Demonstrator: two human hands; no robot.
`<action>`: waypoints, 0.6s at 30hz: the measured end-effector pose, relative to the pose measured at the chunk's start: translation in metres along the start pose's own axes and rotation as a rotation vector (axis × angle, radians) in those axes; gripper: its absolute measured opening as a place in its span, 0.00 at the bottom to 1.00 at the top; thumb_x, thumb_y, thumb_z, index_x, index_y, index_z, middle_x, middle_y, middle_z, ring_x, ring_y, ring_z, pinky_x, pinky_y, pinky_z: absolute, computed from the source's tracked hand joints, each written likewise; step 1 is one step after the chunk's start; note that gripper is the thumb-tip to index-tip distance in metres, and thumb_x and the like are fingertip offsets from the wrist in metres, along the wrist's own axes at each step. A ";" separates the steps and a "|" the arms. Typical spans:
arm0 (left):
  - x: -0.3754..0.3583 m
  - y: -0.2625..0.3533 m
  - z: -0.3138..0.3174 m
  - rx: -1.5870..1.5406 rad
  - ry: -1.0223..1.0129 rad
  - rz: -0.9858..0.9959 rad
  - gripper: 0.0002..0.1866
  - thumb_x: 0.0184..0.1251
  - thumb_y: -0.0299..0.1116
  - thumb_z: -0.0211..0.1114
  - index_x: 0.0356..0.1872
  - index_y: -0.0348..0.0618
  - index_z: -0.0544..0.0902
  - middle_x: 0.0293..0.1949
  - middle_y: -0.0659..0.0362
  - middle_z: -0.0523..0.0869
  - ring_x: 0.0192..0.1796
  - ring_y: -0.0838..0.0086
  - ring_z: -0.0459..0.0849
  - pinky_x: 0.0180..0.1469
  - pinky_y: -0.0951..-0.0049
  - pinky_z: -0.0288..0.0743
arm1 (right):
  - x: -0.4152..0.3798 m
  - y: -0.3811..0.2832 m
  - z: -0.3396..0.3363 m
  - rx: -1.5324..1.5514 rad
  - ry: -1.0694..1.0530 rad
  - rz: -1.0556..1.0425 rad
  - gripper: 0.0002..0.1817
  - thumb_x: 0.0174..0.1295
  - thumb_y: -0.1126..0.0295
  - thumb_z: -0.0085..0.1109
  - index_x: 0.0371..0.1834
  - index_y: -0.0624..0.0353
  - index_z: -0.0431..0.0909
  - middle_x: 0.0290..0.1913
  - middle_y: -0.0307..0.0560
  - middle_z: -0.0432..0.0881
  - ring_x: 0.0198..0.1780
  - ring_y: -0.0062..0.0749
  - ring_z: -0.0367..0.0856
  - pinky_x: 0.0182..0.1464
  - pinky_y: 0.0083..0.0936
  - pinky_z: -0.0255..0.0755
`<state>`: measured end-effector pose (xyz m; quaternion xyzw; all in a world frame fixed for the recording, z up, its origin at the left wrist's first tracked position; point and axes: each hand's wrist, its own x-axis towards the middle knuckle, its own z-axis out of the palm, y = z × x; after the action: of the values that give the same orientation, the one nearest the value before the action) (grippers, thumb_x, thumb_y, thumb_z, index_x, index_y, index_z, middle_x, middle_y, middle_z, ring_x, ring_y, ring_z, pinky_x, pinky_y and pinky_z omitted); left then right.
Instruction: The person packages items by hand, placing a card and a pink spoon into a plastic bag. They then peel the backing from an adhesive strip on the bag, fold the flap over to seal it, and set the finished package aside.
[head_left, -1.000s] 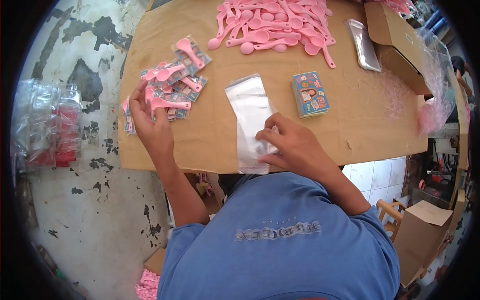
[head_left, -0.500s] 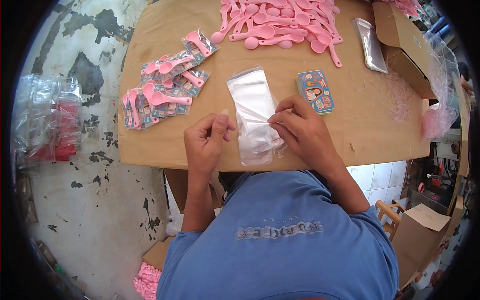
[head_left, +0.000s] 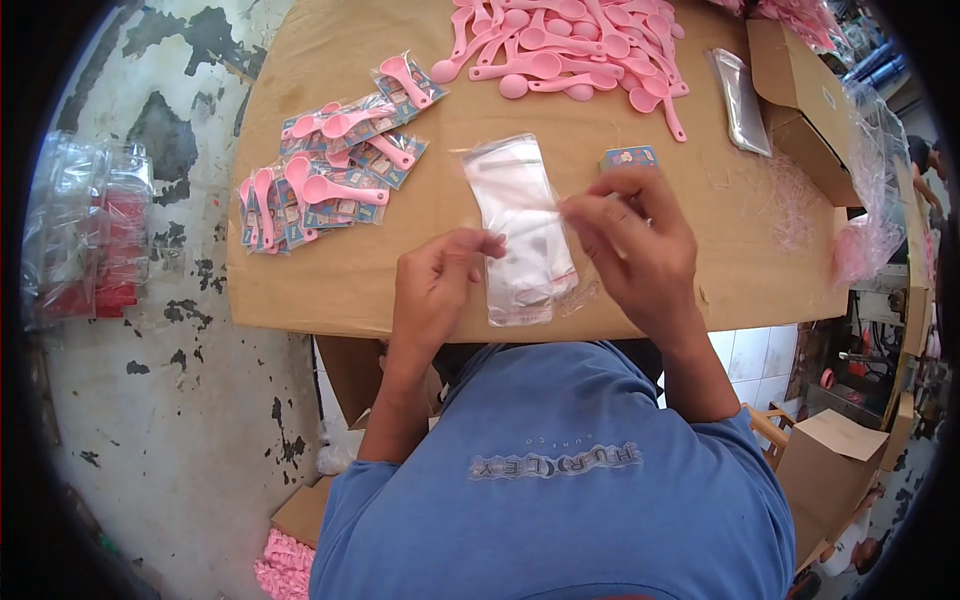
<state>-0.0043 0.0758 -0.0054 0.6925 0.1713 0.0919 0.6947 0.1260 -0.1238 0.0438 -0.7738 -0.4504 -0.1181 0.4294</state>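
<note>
A stack of clear plastic bags (head_left: 518, 190) lies on the brown-covered table in front of me. My right hand (head_left: 645, 245) is at the stack's right edge, thumb and fingers pinched on the edge of a clear plastic bag; slight blur softens the fingertips. My left hand (head_left: 437, 285) is by the stack's left edge, fingers curled and thumb and forefinger together over the bags. Whatever sits between those left fingertips cannot be made out. Behind my right hand, a stack of printed blue cards (head_left: 628, 157) is partly hidden.
Pink measuring spoons (head_left: 560, 65) are heaped at the far side. Bagged spoons with cards (head_left: 310, 200) lie at left. A cardboard box (head_left: 800, 110) and a packet of clear bags (head_left: 741, 100) stand at right, near pink shredded strands (head_left: 795, 205).
My right hand has risen slightly and moved right, now covering much of the cards. My left hand has shifted right, its fingertips coming over the bag stack. The view has shifted a little.
</note>
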 end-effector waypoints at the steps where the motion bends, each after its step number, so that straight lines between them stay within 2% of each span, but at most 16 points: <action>1: 0.000 -0.008 -0.008 -0.131 -0.027 -0.020 0.23 0.86 0.43 0.57 0.48 0.28 0.89 0.37 0.53 0.93 0.36 0.79 0.86 0.41 0.77 0.78 | -0.002 -0.002 -0.002 -0.029 -0.052 -0.017 0.10 0.59 0.76 0.72 0.45 0.56 0.88 0.46 0.47 0.82 0.40 0.35 0.83 0.35 0.31 0.75; 4: 0.002 0.007 -0.001 -0.444 -0.146 -0.084 0.26 0.85 0.47 0.58 0.52 0.27 0.87 0.41 0.52 0.92 0.40 0.75 0.88 0.47 0.74 0.80 | -0.003 -0.005 -0.005 -0.077 -0.153 -0.242 0.13 0.58 0.74 0.73 0.47 0.54 0.88 0.47 0.46 0.83 0.40 0.35 0.83 0.34 0.32 0.76; 5: 0.002 0.011 0.004 -0.425 -0.134 -0.082 0.25 0.84 0.46 0.59 0.52 0.28 0.88 0.42 0.52 0.92 0.41 0.75 0.89 0.48 0.73 0.81 | -0.007 -0.004 -0.003 -0.074 -0.183 -0.251 0.15 0.58 0.70 0.75 0.49 0.54 0.87 0.46 0.46 0.82 0.40 0.35 0.84 0.36 0.32 0.77; 6: 0.003 0.012 0.007 -0.404 -0.120 -0.079 0.23 0.84 0.46 0.61 0.52 0.29 0.88 0.42 0.53 0.92 0.42 0.74 0.90 0.50 0.72 0.82 | -0.009 -0.004 -0.005 -0.017 -0.195 -0.179 0.15 0.58 0.69 0.75 0.49 0.54 0.87 0.46 0.46 0.82 0.41 0.36 0.84 0.36 0.32 0.77; 8: 0.004 0.010 0.009 -0.296 -0.096 -0.098 0.16 0.82 0.38 0.62 0.51 0.31 0.87 0.45 0.51 0.92 0.49 0.69 0.91 0.56 0.68 0.83 | -0.013 -0.003 -0.008 0.104 -0.214 -0.036 0.15 0.58 0.66 0.77 0.48 0.54 0.87 0.46 0.47 0.82 0.41 0.38 0.84 0.37 0.32 0.78; 9: 0.004 0.012 0.011 -0.301 -0.108 -0.118 0.15 0.82 0.36 0.62 0.51 0.32 0.87 0.47 0.50 0.92 0.51 0.67 0.91 0.57 0.66 0.84 | -0.016 0.005 -0.009 0.116 -0.106 -0.010 0.17 0.59 0.64 0.78 0.48 0.56 0.85 0.44 0.48 0.81 0.41 0.38 0.82 0.39 0.33 0.78; 12: 0.004 0.014 0.019 -0.473 -0.064 -0.089 0.12 0.82 0.32 0.60 0.49 0.33 0.87 0.51 0.47 0.91 0.57 0.62 0.90 0.60 0.63 0.84 | -0.024 0.034 -0.024 -0.010 0.074 0.270 0.20 0.61 0.59 0.78 0.48 0.58 0.83 0.42 0.47 0.80 0.40 0.37 0.80 0.40 0.34 0.77; 15: 0.006 0.014 0.029 -0.597 -0.011 -0.031 0.12 0.83 0.32 0.60 0.50 0.33 0.86 0.57 0.42 0.88 0.60 0.59 0.89 0.63 0.61 0.83 | -0.022 0.042 -0.036 -0.163 0.109 0.625 0.22 0.63 0.54 0.77 0.45 0.61 0.80 0.40 0.45 0.79 0.39 0.34 0.78 0.41 0.34 0.75; 18: 0.011 0.008 0.035 -0.506 0.013 0.076 0.12 0.83 0.32 0.59 0.52 0.33 0.85 0.63 0.39 0.85 0.62 0.56 0.88 0.65 0.59 0.82 | -0.036 0.067 -0.035 -0.061 0.048 0.693 0.23 0.64 0.52 0.76 0.42 0.62 0.78 0.37 0.44 0.78 0.37 0.31 0.77 0.38 0.32 0.73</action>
<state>0.0193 0.0474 0.0004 0.5021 0.1212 0.1622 0.8408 0.1663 -0.1872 0.0067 -0.8902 -0.1470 0.0031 0.4312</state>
